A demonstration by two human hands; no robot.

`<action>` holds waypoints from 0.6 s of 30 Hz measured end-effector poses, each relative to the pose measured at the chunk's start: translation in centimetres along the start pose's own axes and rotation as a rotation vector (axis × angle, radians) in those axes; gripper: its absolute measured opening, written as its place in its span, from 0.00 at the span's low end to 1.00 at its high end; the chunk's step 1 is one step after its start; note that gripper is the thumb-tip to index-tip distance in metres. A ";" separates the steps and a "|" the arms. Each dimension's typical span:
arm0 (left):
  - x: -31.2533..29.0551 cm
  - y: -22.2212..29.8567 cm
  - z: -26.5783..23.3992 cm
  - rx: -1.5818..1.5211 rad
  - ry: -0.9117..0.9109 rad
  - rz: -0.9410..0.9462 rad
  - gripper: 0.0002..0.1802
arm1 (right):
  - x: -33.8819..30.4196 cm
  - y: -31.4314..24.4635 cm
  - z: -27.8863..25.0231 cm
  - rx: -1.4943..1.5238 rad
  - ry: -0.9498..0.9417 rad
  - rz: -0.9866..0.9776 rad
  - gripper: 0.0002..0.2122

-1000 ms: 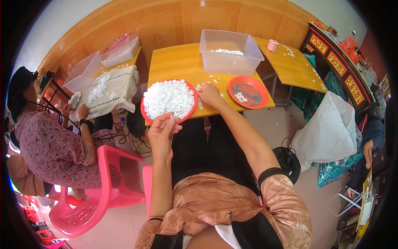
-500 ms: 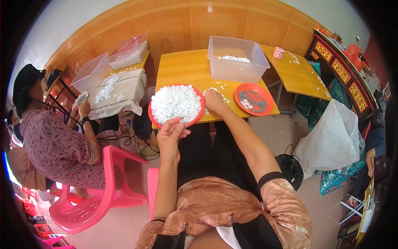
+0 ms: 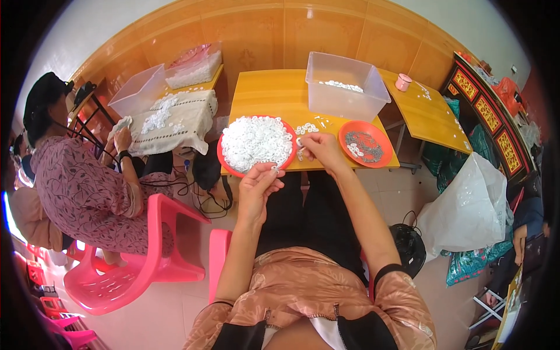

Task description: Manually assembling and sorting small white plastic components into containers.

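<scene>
My left hand (image 3: 261, 185) is pinched closed at the near edge of a red round tray (image 3: 221, 157), with a small white ring-shaped piece (image 3: 275, 167) at its fingertips. That tray is heaped with white ring-shaped pieces (image 3: 256, 143). Just right of it, my right hand (image 3: 324, 153) grips another small white piece (image 3: 298, 142) between thumb and finger, above the table's near edge. A few loose white pieces (image 3: 307, 128) lie on the wood beyond that hand. On the right, an orange-red plate (image 3: 385, 140) holds small dark grey bits (image 3: 370, 153) and some white pieces.
A clear plastic bin (image 3: 344, 102) with white pieces stands at the back of the yellow table (image 3: 262, 93). To my left a co-worker (image 3: 87, 186) handles something pale beside a cloth-covered table (image 3: 192, 125). A pink chair (image 3: 151, 251) and a large white sack (image 3: 466, 204) flank me.
My right hand has lifted from the loose pieces on the table and come nearer, now with a white piece in its fingertips. My left hand keeps its pinch by the tray. The view has shifted slightly.
</scene>
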State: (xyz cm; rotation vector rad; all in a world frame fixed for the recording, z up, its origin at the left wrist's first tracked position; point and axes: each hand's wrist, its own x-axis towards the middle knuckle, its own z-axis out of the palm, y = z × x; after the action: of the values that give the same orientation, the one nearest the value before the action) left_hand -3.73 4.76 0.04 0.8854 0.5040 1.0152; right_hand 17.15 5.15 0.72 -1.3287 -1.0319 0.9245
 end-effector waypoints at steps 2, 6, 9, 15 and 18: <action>-0.1 -0.1 0.7 -0.034 -0.051 -0.020 0.09 | -2.8 -1.3 0.5 0.115 -0.037 0.012 0.08; -0.7 0.4 1.9 0.114 -0.128 0.035 0.17 | -6.2 -1.8 1.2 0.304 -0.084 -0.002 0.08; -1.4 0.9 2.8 0.283 -0.201 0.113 0.21 | -7.7 -2.4 1.1 0.322 -0.130 -0.018 0.08; -2.1 0.3 3.8 0.500 -0.306 0.168 0.23 | -9.0 -3.1 0.3 0.282 -0.152 -0.054 0.09; -2.2 0.3 3.7 0.575 -0.307 0.174 0.22 | -9.2 -2.8 -0.1 0.258 -0.147 -0.069 0.10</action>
State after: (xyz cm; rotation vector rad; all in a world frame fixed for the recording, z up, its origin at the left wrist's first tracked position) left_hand -2.16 1.44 2.29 1.5929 0.4677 0.8773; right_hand 14.36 -3.80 2.99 -1.0174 -1.0249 1.0759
